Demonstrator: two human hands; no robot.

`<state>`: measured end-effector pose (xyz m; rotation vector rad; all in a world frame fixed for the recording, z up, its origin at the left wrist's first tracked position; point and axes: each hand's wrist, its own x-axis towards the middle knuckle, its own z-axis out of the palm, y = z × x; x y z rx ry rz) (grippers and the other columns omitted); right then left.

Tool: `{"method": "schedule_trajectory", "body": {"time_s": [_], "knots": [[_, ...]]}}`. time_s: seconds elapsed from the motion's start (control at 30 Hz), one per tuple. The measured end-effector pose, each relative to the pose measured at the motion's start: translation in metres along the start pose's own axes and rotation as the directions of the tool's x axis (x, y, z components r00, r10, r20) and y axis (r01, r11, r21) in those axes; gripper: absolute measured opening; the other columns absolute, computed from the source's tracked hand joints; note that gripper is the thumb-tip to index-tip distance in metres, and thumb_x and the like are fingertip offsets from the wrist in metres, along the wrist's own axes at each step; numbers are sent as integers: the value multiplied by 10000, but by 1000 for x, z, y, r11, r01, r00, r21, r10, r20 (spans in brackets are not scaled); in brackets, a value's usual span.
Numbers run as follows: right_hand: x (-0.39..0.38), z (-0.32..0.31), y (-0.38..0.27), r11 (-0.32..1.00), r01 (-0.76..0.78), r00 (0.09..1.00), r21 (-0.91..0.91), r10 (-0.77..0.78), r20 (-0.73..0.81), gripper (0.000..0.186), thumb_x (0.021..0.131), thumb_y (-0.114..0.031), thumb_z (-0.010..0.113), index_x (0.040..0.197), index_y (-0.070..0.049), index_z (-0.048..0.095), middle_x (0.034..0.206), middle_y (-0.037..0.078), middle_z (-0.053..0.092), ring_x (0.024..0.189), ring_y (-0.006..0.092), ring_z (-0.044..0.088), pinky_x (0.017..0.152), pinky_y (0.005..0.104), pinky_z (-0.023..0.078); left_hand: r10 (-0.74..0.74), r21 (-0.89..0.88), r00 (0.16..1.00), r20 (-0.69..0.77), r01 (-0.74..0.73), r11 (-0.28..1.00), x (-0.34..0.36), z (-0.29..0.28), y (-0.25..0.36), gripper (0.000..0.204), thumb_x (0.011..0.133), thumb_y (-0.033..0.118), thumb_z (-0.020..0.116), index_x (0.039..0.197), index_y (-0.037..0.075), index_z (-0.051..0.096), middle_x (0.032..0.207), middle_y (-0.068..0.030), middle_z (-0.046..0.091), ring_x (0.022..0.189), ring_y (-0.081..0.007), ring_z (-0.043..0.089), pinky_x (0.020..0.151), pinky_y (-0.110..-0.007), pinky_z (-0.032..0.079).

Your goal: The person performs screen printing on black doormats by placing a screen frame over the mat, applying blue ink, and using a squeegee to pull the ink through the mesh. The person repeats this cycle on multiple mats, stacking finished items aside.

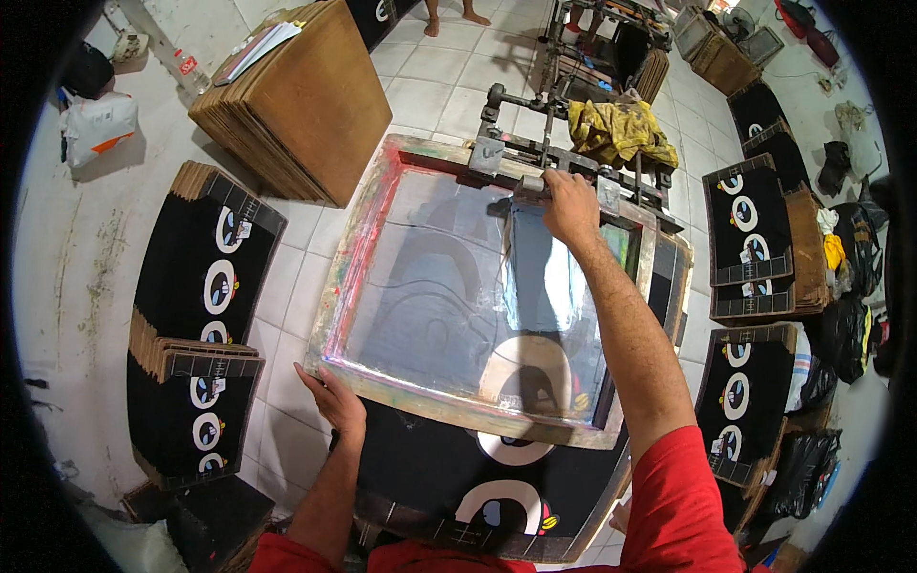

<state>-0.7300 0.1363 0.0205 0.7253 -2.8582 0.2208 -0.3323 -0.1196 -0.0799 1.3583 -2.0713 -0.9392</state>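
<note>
A screen printing frame [478, 416] with a paint-stained wooden rim lies over a black printed panel [420, 477] with white ring shapes on it. At the far side of the mesh [430, 277], my right hand [571, 210] is closed round a squeegee [531, 189], most of which it hides. A wet, shiny strip runs down the mesh from there. My left hand [336, 403] is at the frame's near left corner, fingers stretched out and apart; whether they touch the rim is hard to tell.
A metal clamp rig [488, 155] stands at the frame's far edge, with a stained yellow cloth [626, 132] over it. Brown boards [306, 86] are stacked at the far left. More black printed panels [205, 258] lean on the left, and others [750, 229] on the right.
</note>
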Motion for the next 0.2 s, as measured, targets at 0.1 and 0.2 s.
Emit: {"method": "schedule_trajectory", "body": {"time_s": [0.1, 0.2], "knots": [[2, 0, 6, 990, 135, 988, 27, -137, 73, 385, 785, -5, 674, 1151, -119, 635, 1162, 70, 683, 1116, 328, 623, 910, 501, 510, -9, -27, 1000, 19, 10, 1000, -1, -2, -4, 691, 1109, 450, 348, 1634, 44, 156, 1375, -370, 550, 1233, -535, 561, 1031, -530, 452], [2, -8, 13, 955, 281, 926, 100, -297, 231, 425, 776, 10, 667, 1176, -126, 619, 1162, 71, 684, 1141, 322, 612, 931, 489, 508, 16, -21, 1000, -12, -17, 1000, 1, 1, -6, 706, 1106, 466, 363, 1636, 52, 151, 1375, -365, 554, 1229, -533, 565, 1032, -532, 450]]}}
